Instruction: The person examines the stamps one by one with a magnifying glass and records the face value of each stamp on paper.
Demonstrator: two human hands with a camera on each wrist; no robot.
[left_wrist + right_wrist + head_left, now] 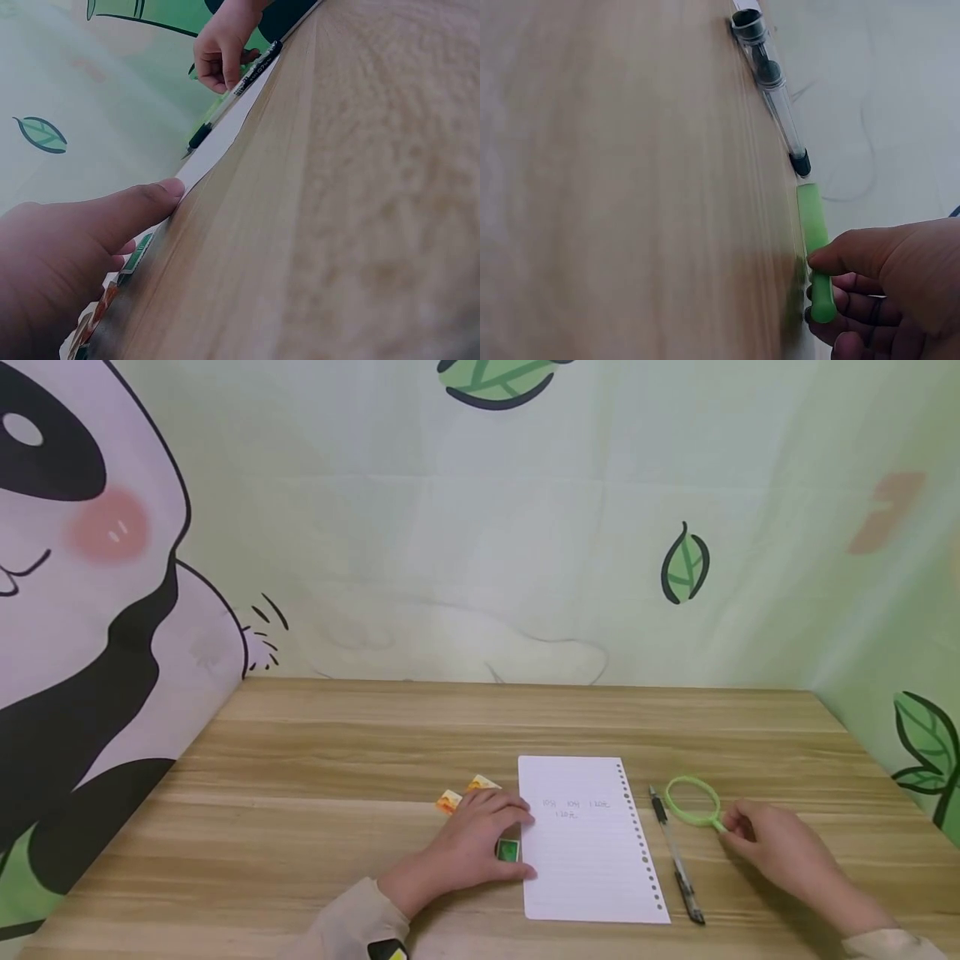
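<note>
In the head view, a lined white sheet of paper (585,860) with handwriting and punched holes down its right side lies on the table. My left hand (465,839) rests at its left edge, fingers and thumb spread, the tips touching the paper. Beneath and around that hand are small stamp-like pieces: a green one (507,850) between thumb and fingers and two orange-yellow ones (448,802) beyond. My right hand (783,847) pinches the handle of a green magnifying glass (701,822), seen close as a green handle (814,217) in the right wrist view. Its ring lies near the tabletop.
A clear pen with black ends (676,852) lies between the paper and the magnifying glass. The wooden table (375,735) ends at a cloth backdrop (375,527) printed with a panda and leaves.
</note>
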